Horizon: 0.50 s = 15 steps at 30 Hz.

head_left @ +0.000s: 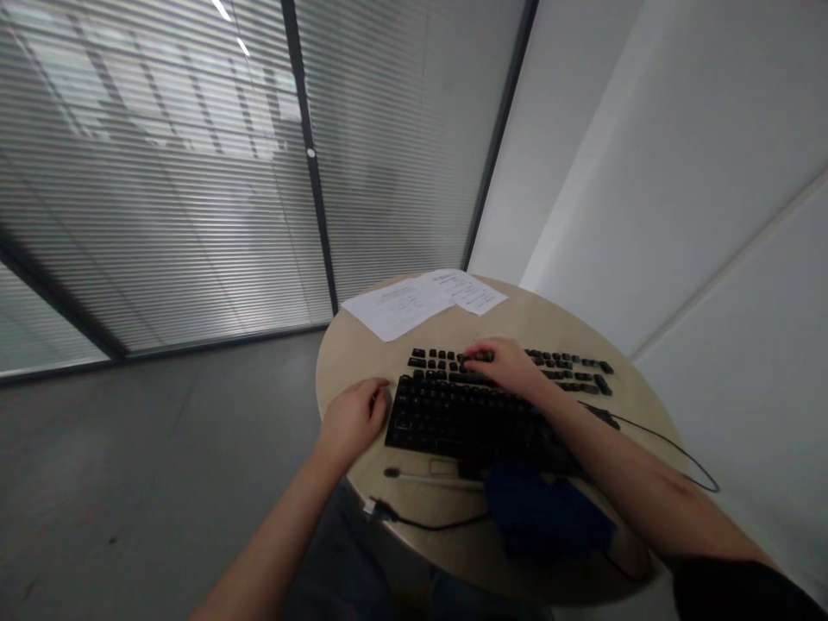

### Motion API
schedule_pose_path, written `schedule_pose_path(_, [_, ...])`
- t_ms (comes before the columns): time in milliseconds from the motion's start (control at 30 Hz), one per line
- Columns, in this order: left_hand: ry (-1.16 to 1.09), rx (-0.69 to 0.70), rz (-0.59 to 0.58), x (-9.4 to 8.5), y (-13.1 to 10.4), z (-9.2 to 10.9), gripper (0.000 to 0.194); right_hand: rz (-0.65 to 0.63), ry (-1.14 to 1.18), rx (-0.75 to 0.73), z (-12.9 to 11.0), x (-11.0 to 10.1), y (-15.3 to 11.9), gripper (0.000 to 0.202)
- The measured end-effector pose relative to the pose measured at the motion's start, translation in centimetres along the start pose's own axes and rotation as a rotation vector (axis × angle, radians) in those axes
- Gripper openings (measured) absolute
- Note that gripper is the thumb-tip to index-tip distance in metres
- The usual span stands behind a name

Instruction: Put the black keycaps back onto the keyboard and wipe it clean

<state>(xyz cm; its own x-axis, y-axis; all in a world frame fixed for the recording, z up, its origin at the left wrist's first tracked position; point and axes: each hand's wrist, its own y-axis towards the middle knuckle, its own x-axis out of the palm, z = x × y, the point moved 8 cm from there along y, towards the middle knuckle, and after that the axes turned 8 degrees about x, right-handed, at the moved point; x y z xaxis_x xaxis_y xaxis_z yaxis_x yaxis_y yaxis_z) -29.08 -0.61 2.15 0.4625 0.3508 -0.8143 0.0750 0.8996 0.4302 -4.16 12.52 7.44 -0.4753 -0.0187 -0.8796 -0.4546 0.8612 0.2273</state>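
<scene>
A black keyboard point(462, 418) lies on the round wooden table point(349, 345). Behind it, loose black keycaps point(569, 375) are laid out in several rows. My right hand point(508, 366) reaches over these rows from the right, its thumb and fingertips closed on a dark keycap point(479, 355) in the left half of the layout. My left hand point(353, 421) rests at the table's left edge, beside the keyboard's left end. Its fingers are loosely bent, with a gap between thumb and index finger, and nothing shows in them.
Printed sheets of paper point(404, 306) lie at the table's far side. In front of the keyboard are a thin brush-like stick point(433, 479), a cable with a plug point(381, 510) and a dark blue cloth point(543, 513). A thin black cable point(673, 444) hangs past the right edge.
</scene>
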Motion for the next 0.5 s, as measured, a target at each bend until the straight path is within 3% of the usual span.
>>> schedule_pose_path(100, [-0.003,-0.002,0.0,-0.1,0.1,0.1,0.034,0.014,0.083,-0.131,-1.8,0.6,-4.7,0.012])
schedule_pose_path(167, [0.002,-0.006,-0.003,-0.2,0.1,0.2,0.034,0.023,0.111,-0.159,-2.2,1.6,-6.5,0.01])
schedule_pose_path(333, [0.038,-0.013,-0.024,-0.3,0.1,0.7,0.035,0.053,0.182,-0.175,-2.0,3.9,-6.9,0.008])
schedule_pose_path(500, [0.069,-0.026,-0.034,-0.3,0.1,0.5,0.035,0.079,0.176,-0.222,-2.3,4.3,-7.2,0.008])
